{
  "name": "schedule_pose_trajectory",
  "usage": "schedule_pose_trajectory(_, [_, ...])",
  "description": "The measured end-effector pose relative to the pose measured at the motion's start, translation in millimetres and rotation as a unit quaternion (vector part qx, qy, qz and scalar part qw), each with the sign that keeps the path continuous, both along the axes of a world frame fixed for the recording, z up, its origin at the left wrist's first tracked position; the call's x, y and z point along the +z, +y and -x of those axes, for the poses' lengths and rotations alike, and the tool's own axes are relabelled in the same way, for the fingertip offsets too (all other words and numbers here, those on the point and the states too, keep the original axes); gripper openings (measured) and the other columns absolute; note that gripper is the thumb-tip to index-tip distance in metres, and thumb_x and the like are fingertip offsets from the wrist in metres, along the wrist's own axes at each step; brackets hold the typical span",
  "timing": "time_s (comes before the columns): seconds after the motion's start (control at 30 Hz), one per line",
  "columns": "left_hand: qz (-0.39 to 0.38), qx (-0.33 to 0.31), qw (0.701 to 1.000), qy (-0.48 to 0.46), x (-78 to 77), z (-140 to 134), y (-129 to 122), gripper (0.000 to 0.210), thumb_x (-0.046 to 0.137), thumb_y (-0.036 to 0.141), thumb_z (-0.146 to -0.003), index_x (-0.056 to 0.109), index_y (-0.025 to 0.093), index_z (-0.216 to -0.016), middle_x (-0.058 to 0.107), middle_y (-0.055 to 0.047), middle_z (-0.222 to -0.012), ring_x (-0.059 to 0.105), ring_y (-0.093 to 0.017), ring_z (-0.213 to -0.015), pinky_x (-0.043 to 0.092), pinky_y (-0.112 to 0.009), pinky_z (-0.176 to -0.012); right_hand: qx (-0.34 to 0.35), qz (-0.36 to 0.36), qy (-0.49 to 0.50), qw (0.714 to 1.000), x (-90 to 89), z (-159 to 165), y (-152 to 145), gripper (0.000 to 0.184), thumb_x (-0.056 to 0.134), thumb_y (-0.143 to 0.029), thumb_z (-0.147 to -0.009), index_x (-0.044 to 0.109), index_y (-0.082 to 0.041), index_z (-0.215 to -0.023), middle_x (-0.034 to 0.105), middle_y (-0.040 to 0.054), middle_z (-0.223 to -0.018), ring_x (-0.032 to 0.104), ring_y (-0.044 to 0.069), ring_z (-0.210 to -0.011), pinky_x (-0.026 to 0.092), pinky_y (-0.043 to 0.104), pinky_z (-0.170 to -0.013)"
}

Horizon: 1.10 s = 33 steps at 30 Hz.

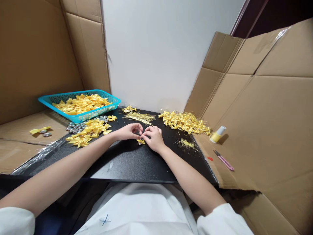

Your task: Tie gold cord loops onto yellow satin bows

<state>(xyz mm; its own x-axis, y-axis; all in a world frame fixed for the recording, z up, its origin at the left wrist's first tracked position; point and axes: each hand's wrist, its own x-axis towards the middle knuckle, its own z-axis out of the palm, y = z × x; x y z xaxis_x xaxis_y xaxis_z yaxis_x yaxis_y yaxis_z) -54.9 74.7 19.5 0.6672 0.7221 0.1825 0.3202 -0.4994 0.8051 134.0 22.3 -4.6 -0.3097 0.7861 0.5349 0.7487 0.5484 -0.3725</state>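
Over the middle of the black table, my left hand and my right hand meet with bent fingers. Their fingertips pinch close together at a small yellow ribbon bow, which shows just below them. Whether a thin cord also runs between the fingers is too small to tell. Behind my hands lies a bundle of cut gold cords. To the left are loose yellow bows beside several silver bells. At the back right, yellow bows with cords form a heap.
A turquoise basket full of yellow bows stands at the back left. Cord scraps lie right of my hands. Farther right are a yellow thread spool, pink-handled scissors and a red scrap. Cardboard walls flank the table.
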Motion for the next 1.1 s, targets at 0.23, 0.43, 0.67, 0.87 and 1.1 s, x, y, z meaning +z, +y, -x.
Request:
schedule_pose_trajectory(0.23, [0.02, -0.002, 1.0, -0.022, -4.2, -1.3, -1.1, 0.039, 0.077, 0.033, -0.065, 0.055, 0.018, -0.093, 0.064, 0.003, -0.075, 0.061, -0.015, -0.072, 0.044, -0.028, -0.069, -0.005, -0.001, -0.004, 1.0, 0.8, 0.4, -0.4, 0.012, 0.067, -0.029, -0.09, 0.075, -0.024, -0.083, 0.066, 0.0025, -0.096, 0.051, 0.02, -0.101, 0.03, 0.036, -0.086])
schedule_pose_trajectory(0.43, [0.051, 0.015, 0.998, -0.034, -7.3, -0.6, -0.1, 0.042, 0.078, 0.034, -0.066, 0.052, 0.019, -0.095, 0.068, 0.003, -0.069, 0.063, -0.015, -0.065, 0.044, -0.026, -0.064, -0.01, 0.002, -0.008, 1.0, 2.5, 1.0, -1.3, 0.01, 0.069, -0.028, -0.089, 0.076, -0.023, -0.084, 0.062, 0.0021, -0.091, 0.051, 0.019, -0.097, 0.03, 0.035, -0.085])
schedule_pose_trajectory(0.67, [0.095, 0.026, 0.994, -0.041, -11.5, -0.1, 2.3, 0.049, 0.082, 0.033, -0.063, 0.051, 0.018, -0.098, 0.07, 0.004, -0.067, 0.067, -0.016, -0.063, 0.048, -0.028, -0.064, -0.007, 0.012, -0.009, 1.0, 3.0, 1.9, -2.3, 0.01, 0.069, -0.027, -0.089, 0.076, -0.023, -0.084, 0.062, 0.0019, -0.09, 0.051, 0.019, -0.098, 0.03, 0.035, -0.085])
schedule_pose_trajectory(0.87, [0.111, 0.037, 0.992, -0.052, -15.2, -1.6, 3.0, 0.052, 0.082, 0.035, -0.062, 0.049, 0.018, -0.099, 0.068, 0.005, -0.064, 0.067, -0.017, -0.064, 0.049, -0.029, -0.066, -0.009, 0.017, -0.006, 1.0, 2.4, 2.3, -1.4, 0.01, 0.069, -0.027, -0.089, 0.076, -0.022, -0.083, 0.062, 0.0014, -0.088, 0.051, 0.018, -0.096, 0.03, 0.035, -0.084])
schedule_pose_trajectory(1.1, [0.1, 0.035, 0.993, -0.047, -18.2, -1.2, 4.6, 0.047, 0.079, 0.034, -0.062, 0.051, 0.019, -0.097, 0.066, 0.005, -0.065, 0.065, -0.016, -0.062, 0.047, -0.028, -0.065, -0.016, 0.017, 0.003, 1.0, -0.5, 1.5, 1.7, 0.011, 0.067, -0.027, -0.09, 0.076, -0.023, -0.084, 0.061, 0.0008, -0.087, 0.051, 0.018, -0.095, 0.03, 0.034, -0.084])
